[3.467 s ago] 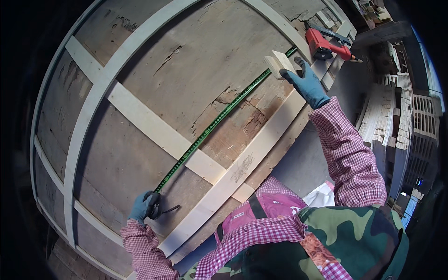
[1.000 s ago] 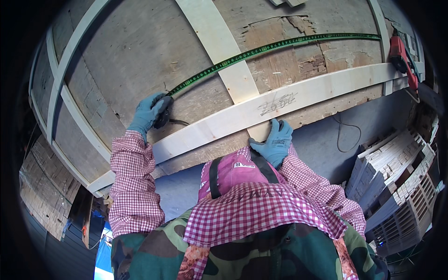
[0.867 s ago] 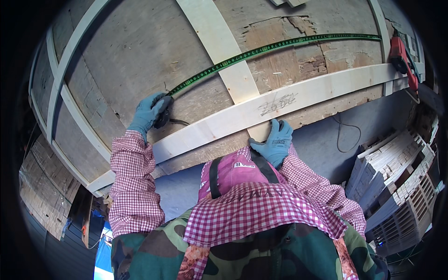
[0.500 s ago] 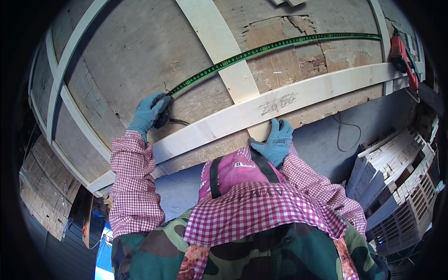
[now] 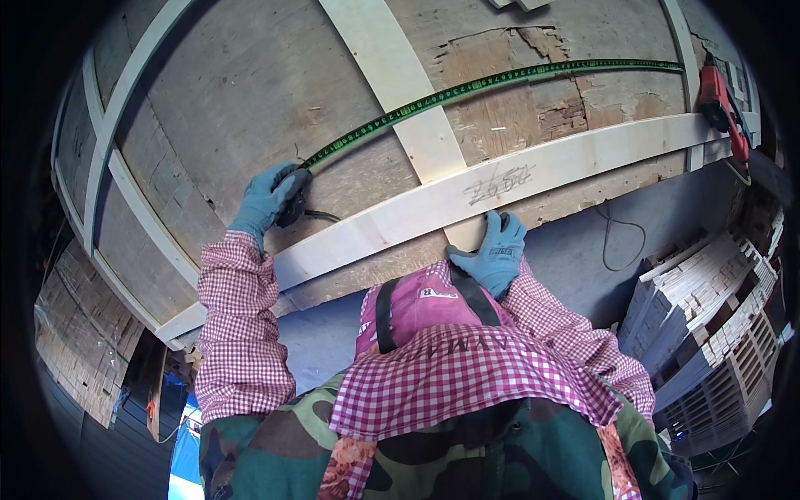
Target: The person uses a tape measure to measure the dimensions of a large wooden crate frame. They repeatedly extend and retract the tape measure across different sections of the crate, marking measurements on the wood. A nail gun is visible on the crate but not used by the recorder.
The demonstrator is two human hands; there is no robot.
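My gloved left hand (image 5: 265, 200) is closed around the dark case of a tape measure (image 5: 292, 198). Its green blade (image 5: 442, 97) runs out to the right, across a pale wooden crosspiece (image 5: 402, 83), as far as an upright slat (image 5: 682, 50). Below the blade, a long pale slat (image 5: 367, 228) with handwriting on it lies over the crosspiece. At the crosspiece's near end rests my gloved right hand (image 5: 496, 257), thumb and fingers apart, against the worktop's front edge; its fingertips come close to the long slat.
A red power tool or nail gun (image 5: 715, 98) lies at the slats' right end. Worn plywood (image 5: 250, 92) forms the worktop. Stacked wood (image 5: 683, 292) stands at right, more boards (image 5: 87, 321) at far left. A thin cable (image 5: 640, 229) loops below the front edge.
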